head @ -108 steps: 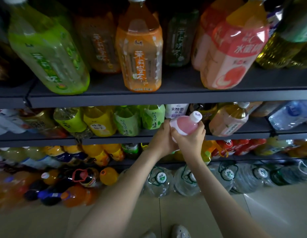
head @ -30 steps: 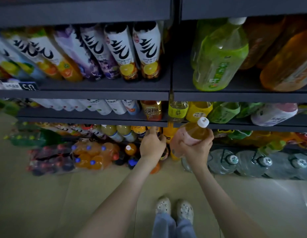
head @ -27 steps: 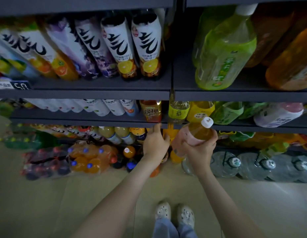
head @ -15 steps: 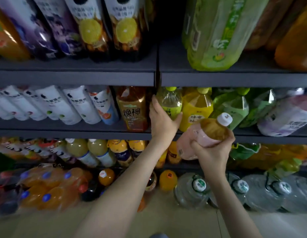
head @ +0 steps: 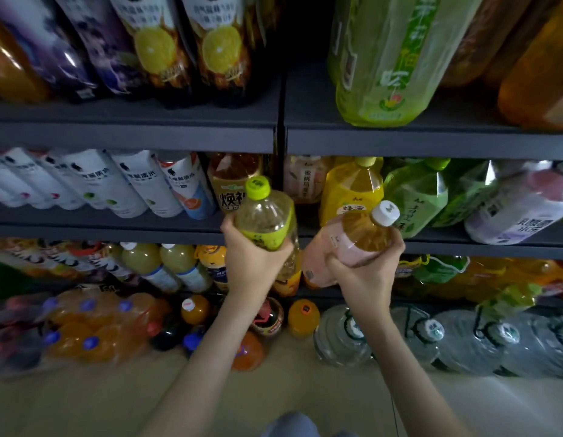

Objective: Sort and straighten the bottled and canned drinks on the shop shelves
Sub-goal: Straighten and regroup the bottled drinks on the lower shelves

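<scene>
- The left hand [head: 253, 263], which half a second before had only reached in to the middle shelf [head: 116, 231], now had its fingers wrapped round the green-capped bottle [head: 264, 222]. It had drawn the bottle clear of the shelf edge, tilted, just right of the amber tea bottle [head: 233, 187].
- Taking it out left a gap by the shelf's dividing post. There a peach-labelled bottle [head: 305, 181] showed at the back, beside the yellow bottle [head: 352, 190].
- The right hand [head: 365, 280] still gripped the pink-labelled bottle [head: 352, 241] by its lower body, with the fingers curled round it. The bottle was tilted in front of the shelf and not yet placed.
- The swap looked half done: the misplaced bottle was out, and the pink one probably belonged in the freed slot, in front of the similar-looking bottle.
</scene>
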The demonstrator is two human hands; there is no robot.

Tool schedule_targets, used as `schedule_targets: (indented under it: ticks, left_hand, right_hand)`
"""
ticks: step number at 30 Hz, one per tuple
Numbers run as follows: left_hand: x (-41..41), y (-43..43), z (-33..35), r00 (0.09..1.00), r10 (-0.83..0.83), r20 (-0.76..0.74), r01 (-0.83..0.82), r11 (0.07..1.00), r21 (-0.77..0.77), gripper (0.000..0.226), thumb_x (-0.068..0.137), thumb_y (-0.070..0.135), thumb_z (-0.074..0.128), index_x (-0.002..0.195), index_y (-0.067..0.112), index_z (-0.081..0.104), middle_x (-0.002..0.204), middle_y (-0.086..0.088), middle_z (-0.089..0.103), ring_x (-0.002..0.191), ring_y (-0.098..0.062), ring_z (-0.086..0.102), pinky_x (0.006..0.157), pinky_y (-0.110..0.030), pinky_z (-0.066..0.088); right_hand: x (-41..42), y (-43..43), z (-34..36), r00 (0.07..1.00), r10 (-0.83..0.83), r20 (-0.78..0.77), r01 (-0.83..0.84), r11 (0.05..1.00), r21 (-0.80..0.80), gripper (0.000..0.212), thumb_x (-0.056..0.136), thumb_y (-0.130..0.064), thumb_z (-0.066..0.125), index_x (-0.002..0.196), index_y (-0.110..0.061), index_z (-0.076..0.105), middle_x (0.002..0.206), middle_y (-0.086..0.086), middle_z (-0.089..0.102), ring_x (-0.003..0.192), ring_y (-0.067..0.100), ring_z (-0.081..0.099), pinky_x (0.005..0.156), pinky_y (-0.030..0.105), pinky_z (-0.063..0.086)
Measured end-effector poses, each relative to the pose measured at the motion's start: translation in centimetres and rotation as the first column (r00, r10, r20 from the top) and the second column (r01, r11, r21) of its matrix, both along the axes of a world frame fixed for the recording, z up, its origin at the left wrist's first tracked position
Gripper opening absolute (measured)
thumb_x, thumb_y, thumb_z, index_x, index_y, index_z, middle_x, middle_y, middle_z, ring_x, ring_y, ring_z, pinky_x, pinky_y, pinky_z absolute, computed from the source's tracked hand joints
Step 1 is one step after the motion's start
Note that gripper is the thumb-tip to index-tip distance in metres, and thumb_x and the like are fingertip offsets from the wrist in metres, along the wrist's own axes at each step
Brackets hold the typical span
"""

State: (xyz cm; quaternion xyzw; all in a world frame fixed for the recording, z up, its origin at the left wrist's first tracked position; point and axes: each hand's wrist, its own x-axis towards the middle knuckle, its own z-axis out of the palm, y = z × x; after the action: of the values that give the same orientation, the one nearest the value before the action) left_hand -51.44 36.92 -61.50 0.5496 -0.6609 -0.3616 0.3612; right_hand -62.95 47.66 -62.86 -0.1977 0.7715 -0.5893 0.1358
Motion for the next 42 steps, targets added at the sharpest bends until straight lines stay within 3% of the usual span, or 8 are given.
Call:
schedule_targets:
  ticks: [6, 10, 12, 16, 25, 33, 39, 42]
  left_hand:
    - [4.9, -0.6, 2.3, 0.991, 0.132, 0.019, -0.132, 0.991, 0.018, 0.095, 0.061, 0.026, 0.085, 0.136, 0.012, 0.029, 0.118, -0.001, 0.05, 0.104, -0.02, 0.053, 0.082, -0.024, 0.04]
    - [6.1, -1.9, 3.3, 0.986, 0.169, 0.005, -0.169, 0.986, 0.008, 0.095, 0.06, 0.027, 0.085, 0.135, 0.013, 0.029, 0.123, -0.008, 0.055, 0.108, -0.026, 0.056, 0.081, -0.026, 0.04]
    - [6.4, -2.4, 3.8, 0.984, 0.179, -0.018, -0.179, 0.984, -0.003, 0.094, 0.06, 0.027, 0.085, 0.135, 0.014, 0.029, 0.124, -0.005, 0.054, 0.108, -0.022, 0.055, 0.08, -0.022, 0.038]
    - [6.9, -3.3, 4.6, 0.985, 0.169, -0.042, -0.169, 0.986, 0.002, 0.093, 0.062, 0.028, 0.084, 0.134, 0.016, 0.027, 0.117, 0.006, 0.045, 0.103, -0.011, 0.05, 0.078, -0.018, 0.036]
    - [6.7, -4.1, 5.3, 0.989, 0.144, -0.018, -0.142, 0.988, 0.055, 0.093, 0.061, 0.03, 0.084, 0.134, 0.017, 0.028, 0.127, -0.001, 0.049, 0.112, -0.019, 0.053, 0.085, -0.025, 0.043]
    - [6.8, -3.8, 5.1, 0.994, 0.11, -0.006, -0.109, 0.993, 0.054, 0.093, 0.058, 0.03, 0.085, 0.132, 0.016, 0.031, 0.125, 0.0, 0.051, 0.11, -0.016, 0.055, 0.083, -0.022, 0.044]
    - [6.5, -3.5, 5.1, 0.996, 0.088, 0.027, -0.089, 0.994, 0.057, 0.094, 0.06, 0.031, 0.085, 0.135, 0.015, 0.03, 0.123, 0.002, 0.048, 0.111, -0.015, 0.051, 0.08, -0.017, 0.039]
    - [6.3, -3.1, 5.4, 0.996, 0.075, 0.044, -0.078, 0.995, 0.07, 0.094, 0.06, 0.033, 0.085, 0.135, 0.016, 0.03, 0.127, 0.0, 0.05, 0.114, -0.018, 0.052, 0.081, -0.021, 0.04]
  right_hand:
    - [2.3, -3.9, 1.3, 0.997, 0.072, -0.016, -0.071, 0.996, 0.054, 0.109, 0.058, -0.02, 0.085, 0.145, -0.015, 0.019, 0.138, 0.006, 0.032, 0.127, 0.019, 0.035, 0.094, 0.026, 0.035]
    - [4.4, -8.2, 1.0, 0.998, 0.034, -0.047, -0.029, 0.994, 0.104, 0.108, 0.063, -0.035, 0.084, 0.145, -0.015, 0.018, 0.139, 0.011, 0.032, 0.128, 0.031, 0.037, 0.097, 0.041, 0.043]
    - [4.7, -9.9, 0.8, 0.998, -0.014, -0.066, 0.021, 0.994, 0.107, 0.106, 0.065, -0.039, 0.083, 0.145, -0.017, 0.018, 0.138, 0.011, 0.033, 0.126, 0.032, 0.037, 0.092, 0.041, 0.043]
    - [4.0, -12.6, 0.3, 0.99, -0.098, -0.097, 0.111, 0.984, 0.14, 0.106, 0.064, -0.031, 0.082, 0.146, -0.015, 0.017, 0.137, 0.013, 0.03, 0.125, 0.034, 0.035, 0.092, 0.042, 0.044]
    - [4.3, -13.6, 0.4, 0.99, -0.11, -0.084, 0.126, 0.968, 0.218, 0.129, 0.058, -0.027, 0.09, 0.15, -0.005, 0.002, 0.14, 0.021, 0.025, 0.13, 0.039, 0.027, 0.108, 0.049, 0.033]
    - [4.0, -13.2, 1.5, 0.984, -0.177, 0.023, 0.16, 0.933, 0.321, 0.12, 0.053, -0.032, 0.091, 0.143, -0.009, 0.015, 0.132, 0.019, 0.026, 0.12, 0.038, 0.031, 0.089, 0.04, 0.038]
    - [3.2, -14.3, 2.5, 0.989, -0.116, 0.091, 0.088, 0.962, 0.259, 0.116, 0.059, -0.019, 0.089, 0.144, -0.012, 0.01, 0.133, 0.016, 0.021, 0.107, 0.031, 0.043, 0.082, 0.032, 0.05]
    - [3.9, -13.8, 3.0, 0.989, -0.082, 0.123, 0.054, 0.975, 0.215, 0.119, 0.063, -0.012, 0.086, 0.148, -0.017, 0.004, 0.132, 0.015, 0.022, 0.099, 0.025, 0.04, 0.084, 0.037, 0.052]
